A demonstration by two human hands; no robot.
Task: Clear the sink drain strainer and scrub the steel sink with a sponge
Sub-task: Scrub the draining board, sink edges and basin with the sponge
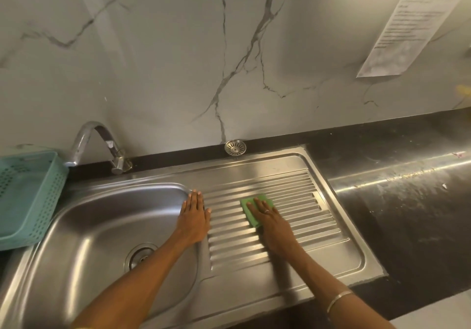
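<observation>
The steel sink [163, 188] has a bowl on the left and a ribbed drainboard [300, 201] on the right. My right hand [270, 220] presses flat on a green sponge [257, 207] lying on the drainboard ribs. My left hand [194, 215] rests flat, fingers spread, on the ridge between bowl and drainboard. The drain strainer [235, 147] sits out of the sink, on the dark ledge behind the drainboard. The open drain hole [139, 254] in the bowl is partly hidden by my left forearm.
A chrome tap [94, 145] arches over the bowl's back left. A teal plastic basket [28, 196] stands at the left. Dark, smeared countertop [407, 188] extends to the right. A paper notice [413, 23] hangs on the marble wall.
</observation>
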